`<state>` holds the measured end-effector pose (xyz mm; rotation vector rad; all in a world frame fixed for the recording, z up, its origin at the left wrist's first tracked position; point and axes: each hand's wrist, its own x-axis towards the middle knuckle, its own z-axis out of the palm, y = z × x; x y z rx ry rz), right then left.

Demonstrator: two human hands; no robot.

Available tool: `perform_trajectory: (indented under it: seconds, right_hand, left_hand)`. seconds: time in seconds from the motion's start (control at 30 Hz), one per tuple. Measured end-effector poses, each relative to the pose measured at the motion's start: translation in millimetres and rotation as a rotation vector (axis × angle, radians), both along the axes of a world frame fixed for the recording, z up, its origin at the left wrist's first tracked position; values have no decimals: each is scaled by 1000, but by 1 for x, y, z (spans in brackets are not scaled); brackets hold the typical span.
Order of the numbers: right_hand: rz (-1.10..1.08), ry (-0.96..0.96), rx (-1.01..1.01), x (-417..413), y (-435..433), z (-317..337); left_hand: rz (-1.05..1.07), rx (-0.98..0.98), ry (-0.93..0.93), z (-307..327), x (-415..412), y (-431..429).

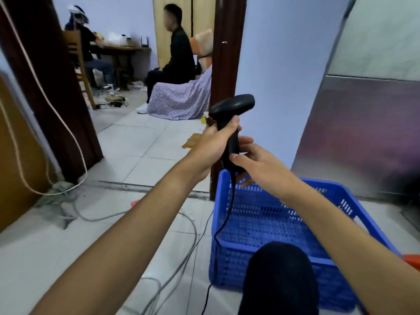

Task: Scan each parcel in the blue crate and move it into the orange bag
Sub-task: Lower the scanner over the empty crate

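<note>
A black handheld barcode scanner [234, 108] is raised above the far left corner of the blue perforated crate [336, 192]. My left hand [216, 142] grips its handle just under the head. My right hand [252, 160] holds the lower end of the handle, thumb and fingers round it. The scanner's black cable [223, 223] drops down along the crate's left wall to the floor. No parcel shows on the visible part of the crate's floor. A sliver of the orange bag [412, 260] peeks in at the right edge.
My dark-clad knee [279, 278] covers the crate's near side. Grey cables [181, 258] trail over the tiled floor at left. A dark wooden door post [227, 64] rises behind the crate, with a metal panel [368, 133] to the right. Two people sit in the far room.
</note>
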<state>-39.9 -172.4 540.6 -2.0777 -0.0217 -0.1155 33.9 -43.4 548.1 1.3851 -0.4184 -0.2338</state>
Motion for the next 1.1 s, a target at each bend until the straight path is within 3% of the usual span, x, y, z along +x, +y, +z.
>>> perform_trajectory:
  seconds: [0.17, 0.33, 0.6, 0.87, 1.1]
  right_hand:
    - [61, 129, 112, 26, 39, -44]
    - [170, 217, 171, 64, 74, -108]
    - [223, 585, 152, 100, 107, -247]
    - [98, 1008, 259, 97, 99, -407]
    - [-4, 1094, 190, 87, 69, -498]
  left_hand:
    - [136, 69, 62, -43, 12, 33]
    - [338, 325, 147, -109, 32, 65]
    - [531, 479, 403, -277, 29, 96]
    - [519, 501, 731, -436, 12, 92]
    - [383, 449, 910, -508, -10, 75]
